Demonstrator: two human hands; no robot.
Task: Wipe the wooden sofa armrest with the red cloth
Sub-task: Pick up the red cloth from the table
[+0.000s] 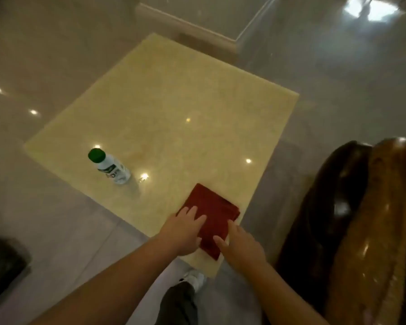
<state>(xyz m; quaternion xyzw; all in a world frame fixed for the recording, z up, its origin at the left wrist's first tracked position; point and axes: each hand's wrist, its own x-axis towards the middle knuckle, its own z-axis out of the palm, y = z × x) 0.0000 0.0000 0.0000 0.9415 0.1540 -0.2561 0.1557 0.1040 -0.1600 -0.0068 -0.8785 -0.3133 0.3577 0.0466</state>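
A folded red cloth [212, 212] lies flat on the near right corner of a yellowish stone table [174, 109]. My left hand [185, 231] rests on the cloth's left edge with its fingers spread over it. My right hand [242, 245] touches the cloth's near right corner, fingers on top. Neither hand has lifted the cloth. The glossy wooden sofa armrest [361, 231] rises at the right, dark brown with a lighter orange-brown band, about a hand's width from the table.
A white bottle with a green cap [109, 166] stands on the table's left side. Shiny tiled floor [56, 219] surrounds the table. My shoe and dark trouser leg [183, 299] are below the table's near corner. A dark object [2, 266] sits at the lower left.
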